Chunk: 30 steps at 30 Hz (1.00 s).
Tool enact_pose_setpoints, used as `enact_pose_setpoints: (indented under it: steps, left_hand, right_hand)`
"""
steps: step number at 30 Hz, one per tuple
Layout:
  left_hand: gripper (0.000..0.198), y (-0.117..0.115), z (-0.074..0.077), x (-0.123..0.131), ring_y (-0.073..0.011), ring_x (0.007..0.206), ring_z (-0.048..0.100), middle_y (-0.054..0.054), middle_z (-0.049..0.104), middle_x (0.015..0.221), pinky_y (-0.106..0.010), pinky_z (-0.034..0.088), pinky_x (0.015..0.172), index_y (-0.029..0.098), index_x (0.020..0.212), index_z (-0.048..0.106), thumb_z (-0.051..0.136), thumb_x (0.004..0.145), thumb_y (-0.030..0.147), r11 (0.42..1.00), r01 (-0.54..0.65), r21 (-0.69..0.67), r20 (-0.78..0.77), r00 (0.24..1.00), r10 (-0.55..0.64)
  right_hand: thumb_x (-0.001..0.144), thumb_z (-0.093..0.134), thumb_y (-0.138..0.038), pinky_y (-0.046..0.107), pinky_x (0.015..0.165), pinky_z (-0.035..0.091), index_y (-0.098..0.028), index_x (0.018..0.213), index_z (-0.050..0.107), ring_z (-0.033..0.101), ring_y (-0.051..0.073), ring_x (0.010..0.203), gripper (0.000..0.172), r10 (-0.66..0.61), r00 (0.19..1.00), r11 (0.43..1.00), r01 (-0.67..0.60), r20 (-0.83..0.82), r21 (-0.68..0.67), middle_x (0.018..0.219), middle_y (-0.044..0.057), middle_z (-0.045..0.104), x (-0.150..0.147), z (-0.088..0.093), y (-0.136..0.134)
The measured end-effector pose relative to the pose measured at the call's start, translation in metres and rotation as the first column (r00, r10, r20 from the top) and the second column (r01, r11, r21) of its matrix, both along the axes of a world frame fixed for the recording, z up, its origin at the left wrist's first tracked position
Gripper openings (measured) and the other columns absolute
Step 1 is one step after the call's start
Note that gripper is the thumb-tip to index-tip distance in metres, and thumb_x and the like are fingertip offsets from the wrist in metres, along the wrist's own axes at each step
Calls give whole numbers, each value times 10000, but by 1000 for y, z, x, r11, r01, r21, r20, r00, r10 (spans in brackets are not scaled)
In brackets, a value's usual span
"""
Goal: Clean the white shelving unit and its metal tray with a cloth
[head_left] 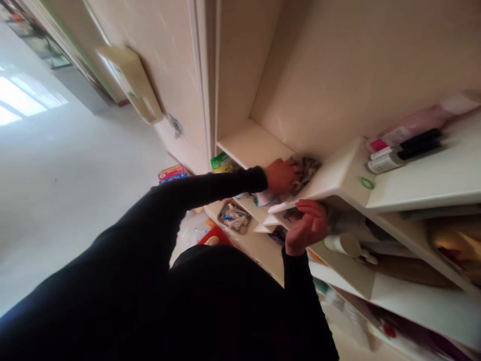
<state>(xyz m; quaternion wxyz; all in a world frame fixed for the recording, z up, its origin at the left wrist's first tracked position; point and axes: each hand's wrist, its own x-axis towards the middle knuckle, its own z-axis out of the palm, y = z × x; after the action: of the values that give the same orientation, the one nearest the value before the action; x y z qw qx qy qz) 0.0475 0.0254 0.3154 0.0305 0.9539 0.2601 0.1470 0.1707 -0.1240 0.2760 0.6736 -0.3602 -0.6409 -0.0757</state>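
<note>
Two hands at a white shelf (330,175): left hand (281,176) grips a crumpled grey bundle (307,173) against it, right hand (308,226) curls beneath, hold unclear.

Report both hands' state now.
Left hand: closed, holding a crumpled grey printed packet.
Right hand: curled under a white shelf edge; whether it holds anything cannot be told.

A small tray (248,225) of tubes, white black-capped bottles (387,161), a pink package (417,123) and a beige wall-mounted box (130,82) were observed on site.
</note>
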Motion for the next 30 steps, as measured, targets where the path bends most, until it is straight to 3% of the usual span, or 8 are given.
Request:
enact_pose_setpoints:
  steps: [4,8,12,18,25,27,30]
  left_hand:
    - [393,-11,5,-6,-365,1423,617,-182,697,1572,-436,549,965,229,1312,864,578,1092,384,999,-38,-1,-10,999,38]
    - [427,17,17,36,-408,1412,635,-236,669,1601,-504,556,1053,148,1327,864,569,1109,366,986,-169,8,3,986,169]
    - [416,35,24,60,-383,1325,699,-190,720,1561,-529,578,1055,195,1312,884,554,1121,360,977,-212,-23,-11,977,212]
    - [411,19,17,30,-395,1344,708,-206,740,1519,-520,601,1055,153,1349,869,606,1086,329,995,-81,-51,-29,996,80]
    - [413,29,19,51,-438,1467,613,-198,664,1641,-584,544,1170,144,1340,867,592,1129,369,978,-205,-35,32,978,206]
    - [402,18,12,46,-443,1483,596,-193,654,1650,-588,529,1186,140,1321,867,594,1115,352,984,-179,-16,37,983,179]
    - [375,-17,-7,23,-420,1510,601,-209,673,1625,-592,510,1234,117,1303,852,598,1078,277,996,-89,11,100,991,88]
  right_hand:
    - [1139,553,-360,456,863,632,-224,980,730,771,247,907,274,-10,999,1000,11,35,-26,935,57,772,1,-1,-3]
    - [1139,543,-364,458,845,644,-228,940,716,772,248,877,297,-59,998,996,60,20,-60,910,49,761,0,1,-3]
    - [1137,567,-326,442,835,638,-227,921,728,769,246,864,287,-71,997,996,71,-6,-50,886,47,761,-3,3,-3]
    - [1118,544,-320,460,814,613,-240,936,714,756,267,867,262,-20,992,1000,18,-121,-16,899,63,746,-6,-5,1]
    - [1046,529,-275,442,848,622,-228,935,711,756,256,883,218,17,990,999,-20,-139,-25,901,61,744,1,-11,3]
    - [1057,519,-313,456,846,625,-234,930,707,756,264,880,240,18,987,999,-23,-159,-30,897,60,738,1,-12,4]
    - [1087,493,-353,473,802,625,-258,910,714,747,278,844,299,22,979,1000,-17,-204,24,861,59,707,-2,-14,8]
